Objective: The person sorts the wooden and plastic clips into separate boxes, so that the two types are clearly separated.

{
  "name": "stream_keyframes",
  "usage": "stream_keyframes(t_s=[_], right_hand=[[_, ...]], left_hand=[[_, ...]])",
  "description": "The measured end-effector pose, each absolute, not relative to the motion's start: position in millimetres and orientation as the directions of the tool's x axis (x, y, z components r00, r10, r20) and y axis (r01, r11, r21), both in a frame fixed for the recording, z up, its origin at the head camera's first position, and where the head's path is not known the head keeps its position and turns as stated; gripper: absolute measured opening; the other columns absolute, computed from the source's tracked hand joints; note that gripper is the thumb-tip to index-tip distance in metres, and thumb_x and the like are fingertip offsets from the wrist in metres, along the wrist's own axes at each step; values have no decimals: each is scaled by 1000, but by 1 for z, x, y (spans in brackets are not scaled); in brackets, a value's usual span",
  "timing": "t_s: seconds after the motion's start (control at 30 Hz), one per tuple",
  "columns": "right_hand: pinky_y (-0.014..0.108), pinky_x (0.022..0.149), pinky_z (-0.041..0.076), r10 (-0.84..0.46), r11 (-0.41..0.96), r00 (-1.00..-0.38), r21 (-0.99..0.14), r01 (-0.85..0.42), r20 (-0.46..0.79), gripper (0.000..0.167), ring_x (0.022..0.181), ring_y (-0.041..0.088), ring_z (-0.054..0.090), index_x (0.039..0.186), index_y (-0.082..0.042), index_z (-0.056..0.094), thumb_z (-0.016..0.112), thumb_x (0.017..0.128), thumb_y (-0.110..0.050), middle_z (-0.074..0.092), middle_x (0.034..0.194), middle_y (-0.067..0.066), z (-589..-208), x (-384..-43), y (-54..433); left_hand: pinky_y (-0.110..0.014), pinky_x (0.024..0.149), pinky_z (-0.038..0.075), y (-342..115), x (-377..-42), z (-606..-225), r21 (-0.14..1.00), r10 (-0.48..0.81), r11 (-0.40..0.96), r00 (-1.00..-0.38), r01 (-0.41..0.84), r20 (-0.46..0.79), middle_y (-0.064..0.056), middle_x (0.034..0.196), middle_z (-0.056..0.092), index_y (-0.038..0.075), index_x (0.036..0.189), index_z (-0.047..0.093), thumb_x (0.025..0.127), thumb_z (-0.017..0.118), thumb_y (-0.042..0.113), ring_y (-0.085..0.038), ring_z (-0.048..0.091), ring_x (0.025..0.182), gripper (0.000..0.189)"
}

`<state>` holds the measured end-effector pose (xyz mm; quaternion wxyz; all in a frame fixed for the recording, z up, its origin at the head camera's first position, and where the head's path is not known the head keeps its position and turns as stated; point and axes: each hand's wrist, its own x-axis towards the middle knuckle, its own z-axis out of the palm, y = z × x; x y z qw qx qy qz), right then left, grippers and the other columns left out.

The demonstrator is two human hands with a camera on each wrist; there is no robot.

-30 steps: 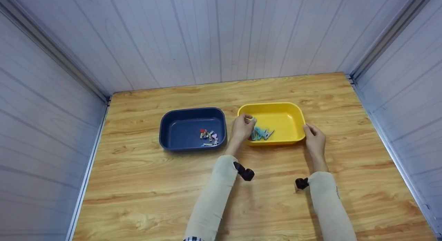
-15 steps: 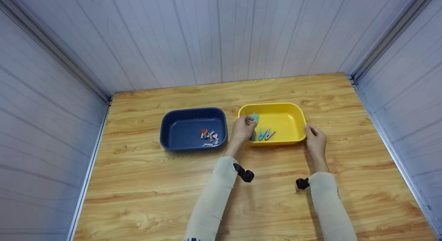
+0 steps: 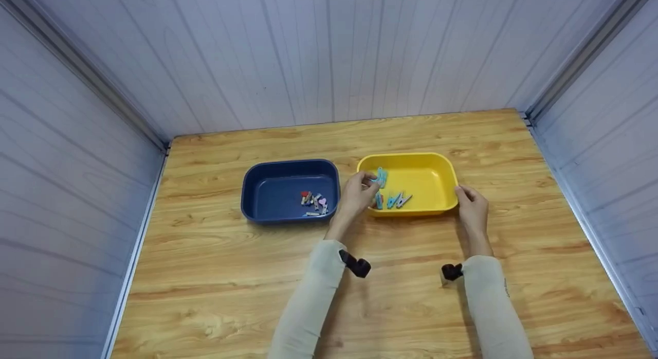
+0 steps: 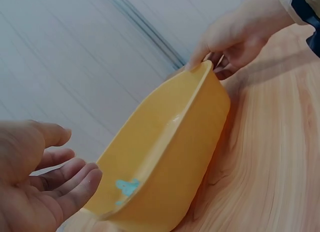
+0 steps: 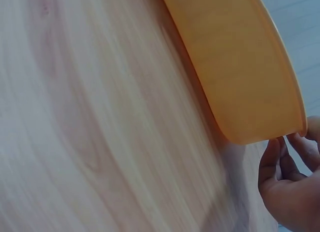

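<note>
A yellow plastic basin (image 3: 421, 186) stands on the table with several light blue and greyish clothespins (image 3: 393, 200) near its front left corner. Another light blue clothespin (image 3: 382, 175) lies by the left wall, just past the fingertips of my left hand (image 3: 358, 190). That hand reaches over the basin's left end; in the left wrist view its thumb and fingers are apart with nothing between them. My right hand (image 3: 473, 210) pinches the right rim, thumb on top and fingers curled against the outer wall (image 5: 250, 76).
To the left stands a dark blue basin (image 3: 272, 199) with several small wooden clothespins (image 3: 314, 200), some bearing red or pink hearts. White panels (image 3: 329, 55) enclose the wooden table (image 3: 221, 276) at the back and both sides.
The pile of blue clothespins has spread apart, with some now by the basin's left wall. My left hand, earlier with a light blue clothespin at its fingertips, has loosened. The right hand stays put.
</note>
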<state>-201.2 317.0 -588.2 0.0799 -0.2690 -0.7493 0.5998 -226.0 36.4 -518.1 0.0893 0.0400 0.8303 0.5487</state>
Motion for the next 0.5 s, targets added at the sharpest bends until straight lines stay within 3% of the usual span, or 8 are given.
stream_keyframes(t_s=[0.23,0.37,0.5], right_hand=[[29,102,40,453,232,-872,-920,316,-185,47,121,20,50,132,-3,55,52,97,-35,56,132,15,-585,-201,318],[20,89,42,469,251,-870,-921,299,-155,47,107,12,53,130,-3,56,51,98,-36,59,122,12,-588,-203,315],[19,82,41,524,265,-845,-924,276,-102,43,95,6,51,127,-4,57,51,98,-35,58,112,6,-585,-203,313]], left_hand=[[-24,77,50,12,-216,-518,876,154,476,-988,76,2,-6,95,64,5,109,64,92,63,18,-14,60,87,22],[-26,78,51,-6,-209,-520,829,120,541,-989,142,91,-7,96,62,4,109,63,90,62,15,-15,59,88,22],[-30,83,50,-24,-200,-519,779,75,603,-984,172,159,-6,98,61,5,110,64,91,61,17,-17,59,92,23]])
